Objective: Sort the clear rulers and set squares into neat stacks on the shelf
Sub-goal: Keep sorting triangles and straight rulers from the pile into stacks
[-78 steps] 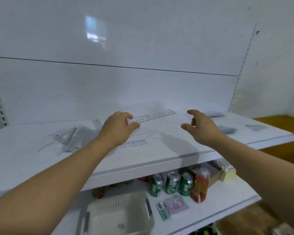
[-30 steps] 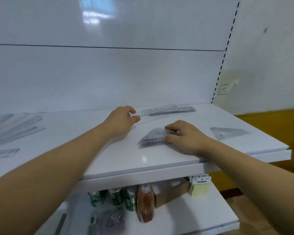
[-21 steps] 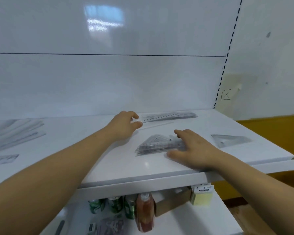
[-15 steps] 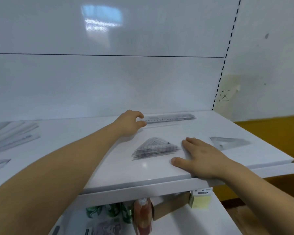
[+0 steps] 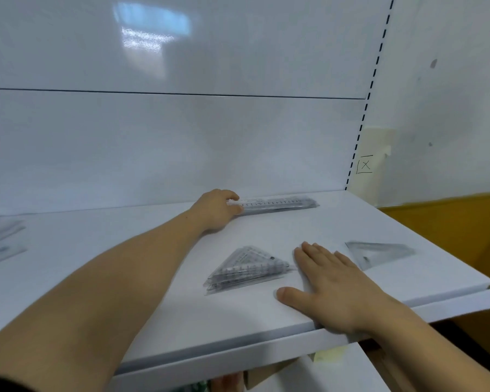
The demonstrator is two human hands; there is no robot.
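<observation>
A stack of clear straight rulers (image 5: 277, 204) lies along the back of the white shelf (image 5: 408, 290). My left hand (image 5: 217, 208) grips the stack's left end, fingers curled over it. A stack of clear set squares (image 5: 246, 269) sits mid-shelf. My right hand (image 5: 331, 281) lies flat on the shelf just right of that stack, fingers straight, apart from it. One single set square (image 5: 379, 251) lies alone further right.
More loose clear rulers (image 5: 0, 241) lie blurred at the shelf's far left. A white back panel rises behind the shelf, and a slotted upright (image 5: 368, 103) marks its right end. A lower shelf with boxes shows below the front edge.
My left hand carried a ruler to the back and now holds it on the ruler stack. My right hand slid off the set square stack and rests flat on the shelf to its right.
</observation>
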